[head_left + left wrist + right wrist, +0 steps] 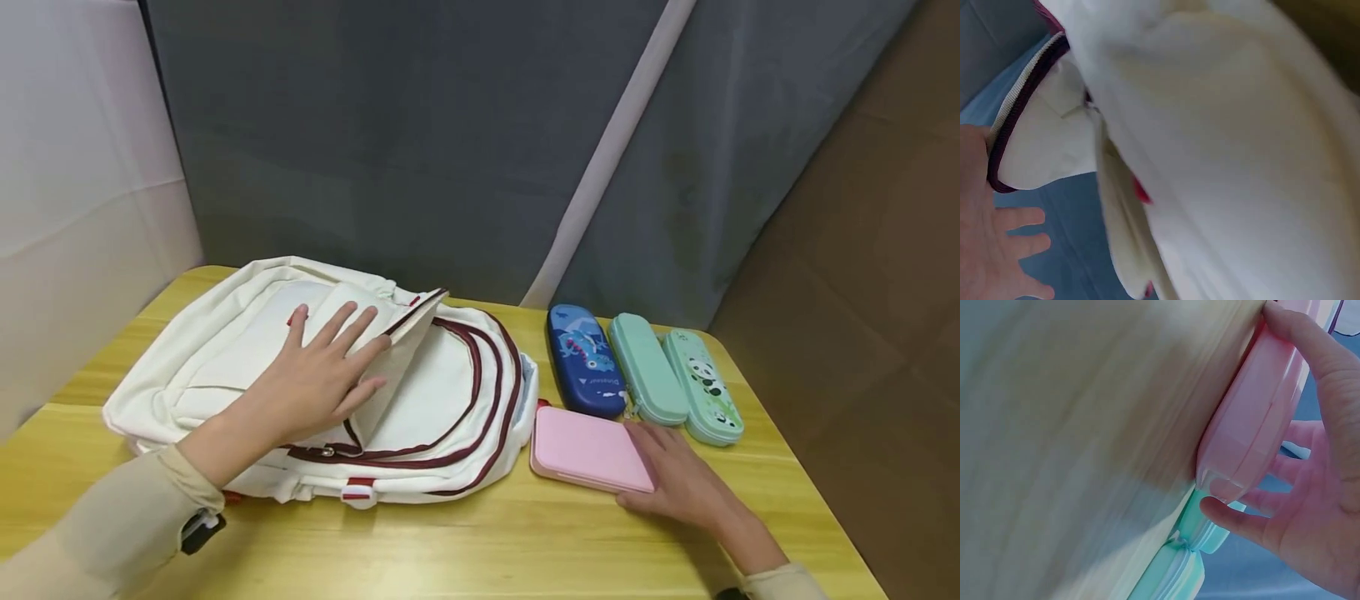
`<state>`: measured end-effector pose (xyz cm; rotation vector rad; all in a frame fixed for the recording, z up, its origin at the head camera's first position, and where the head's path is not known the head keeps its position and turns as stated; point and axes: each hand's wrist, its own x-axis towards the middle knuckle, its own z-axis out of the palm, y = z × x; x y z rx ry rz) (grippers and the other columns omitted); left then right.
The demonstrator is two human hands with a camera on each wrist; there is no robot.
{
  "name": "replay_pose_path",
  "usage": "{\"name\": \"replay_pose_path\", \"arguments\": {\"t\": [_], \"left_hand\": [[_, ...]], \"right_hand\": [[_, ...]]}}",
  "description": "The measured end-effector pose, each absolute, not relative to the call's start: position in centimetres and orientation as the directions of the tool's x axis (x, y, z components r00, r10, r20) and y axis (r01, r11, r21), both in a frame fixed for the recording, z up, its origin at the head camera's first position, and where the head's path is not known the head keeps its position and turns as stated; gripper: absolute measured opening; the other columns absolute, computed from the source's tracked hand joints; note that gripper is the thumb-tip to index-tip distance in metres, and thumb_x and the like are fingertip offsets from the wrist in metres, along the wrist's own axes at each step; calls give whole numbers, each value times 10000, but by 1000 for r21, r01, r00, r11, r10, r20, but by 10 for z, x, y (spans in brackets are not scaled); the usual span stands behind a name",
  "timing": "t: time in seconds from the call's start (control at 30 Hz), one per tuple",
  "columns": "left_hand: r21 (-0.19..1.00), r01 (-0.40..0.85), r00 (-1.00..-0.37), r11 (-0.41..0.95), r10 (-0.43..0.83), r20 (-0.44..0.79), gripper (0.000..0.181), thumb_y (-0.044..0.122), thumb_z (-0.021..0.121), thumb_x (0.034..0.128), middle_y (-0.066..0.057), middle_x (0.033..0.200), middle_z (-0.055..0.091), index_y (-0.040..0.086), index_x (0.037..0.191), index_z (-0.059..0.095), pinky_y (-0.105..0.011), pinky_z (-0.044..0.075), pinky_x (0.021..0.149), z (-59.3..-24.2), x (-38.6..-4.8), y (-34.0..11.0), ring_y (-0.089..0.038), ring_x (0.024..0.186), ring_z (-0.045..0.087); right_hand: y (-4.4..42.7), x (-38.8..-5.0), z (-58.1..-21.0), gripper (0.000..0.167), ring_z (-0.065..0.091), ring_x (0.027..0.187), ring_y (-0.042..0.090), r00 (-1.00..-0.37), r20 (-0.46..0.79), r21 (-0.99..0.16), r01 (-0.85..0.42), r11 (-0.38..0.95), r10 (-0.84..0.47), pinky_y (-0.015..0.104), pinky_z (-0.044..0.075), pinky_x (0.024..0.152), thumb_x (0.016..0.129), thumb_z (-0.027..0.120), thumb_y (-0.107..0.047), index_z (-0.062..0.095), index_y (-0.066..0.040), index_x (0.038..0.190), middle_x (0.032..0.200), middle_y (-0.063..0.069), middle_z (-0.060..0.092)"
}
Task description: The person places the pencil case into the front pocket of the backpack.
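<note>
A white backpack (240, 337) with dark red zips lies on the table, its front flap (401, 358) lifted from the panel beneath. My left hand (315, 379) rests on that flap with fingers spread. In the left wrist view, the flap's dark red zip edge (1019, 100) meets the hand near the thumb side. On the right, my right hand (678, 475) grips the right end of a pink hard case (588, 450), thumb at the near side and fingers over the far side. The right wrist view shows the pink case (1254, 419) low against the table.
Behind the pink case lie a dark blue dinosaur pencil case (585, 358), a plain mint pencil case (648, 367) and a mint panda pencil case (703, 387), side by side. The wooden table (465, 550) is backed by a grey curtain (405, 150).
</note>
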<state>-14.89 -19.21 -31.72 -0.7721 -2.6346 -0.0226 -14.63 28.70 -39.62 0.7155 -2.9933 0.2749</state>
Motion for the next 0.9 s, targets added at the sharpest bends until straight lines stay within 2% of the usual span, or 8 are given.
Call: {"name": "replay_pose_path", "arguments": {"t": [0.27,0.4,0.5,0.6,0.7,0.8,0.9], "left_hand": [[38,452,-844,891,413,343,441,239,455,940,-203,1447,305,142,1367,406,-698,103,951,-326,-141,-219,-405,1316,251],[129,379,-887,916,321,331,512,284,440,961,-222,1452,276,232,1445,282,-733,80,922,-336,-136,-235,-437,1300,258],[189,317,-912,929,244,330,599,344,423,974,-259,1470,203,281,1495,134,-757,39,901,-347,-135,-250,-477,1288,235],[225,295,-916,929,208,344,646,328,414,981,-265,1503,64,319,1502,31,-764,25,893,-358,-133,-261,-506,1291,197],[202,328,-899,923,240,366,654,256,433,974,-192,1533,-37,356,1497,53,-761,56,895,-365,-131,-265,-496,1314,154],[167,358,-890,919,281,360,631,217,435,969,-117,1548,-66,365,1493,115,-755,69,901,-367,-130,-267,-473,1339,111],[201,332,-914,921,262,310,556,272,386,992,-99,1550,-71,378,1487,154,-749,35,913,-368,-130,-270,-469,1352,58]], "right_hand": [[287,-146,-392,1015,393,1200,362,-894,84,-172,-448,877,-440,543,353,944,658,688,-678,385,-51,1398,1344,157,431],[286,-146,-384,995,414,1190,405,-894,68,-179,-448,876,-443,567,329,953,659,716,-639,403,-34,1384,1341,185,440],[287,-145,-384,986,416,1185,418,-897,65,-193,-440,877,-436,579,324,949,651,735,-619,410,-41,1381,1342,191,440],[287,-143,-388,982,413,1173,430,-902,61,-206,-430,879,-427,589,335,932,652,728,-628,405,-54,1380,1340,185,437],[285,-141,-390,985,421,1159,427,-909,45,-206,-414,887,-414,587,345,923,651,713,-650,398,-65,1378,1335,177,441],[283,-142,-389,989,429,1153,424,-911,36,-201,-409,890,-410,579,345,928,648,718,-647,397,-53,1370,1326,184,448],[280,-145,-387,990,432,1153,424,-910,29,-198,-411,890,-414,576,338,936,647,725,-636,395,-38,1363,1321,196,449]]}}
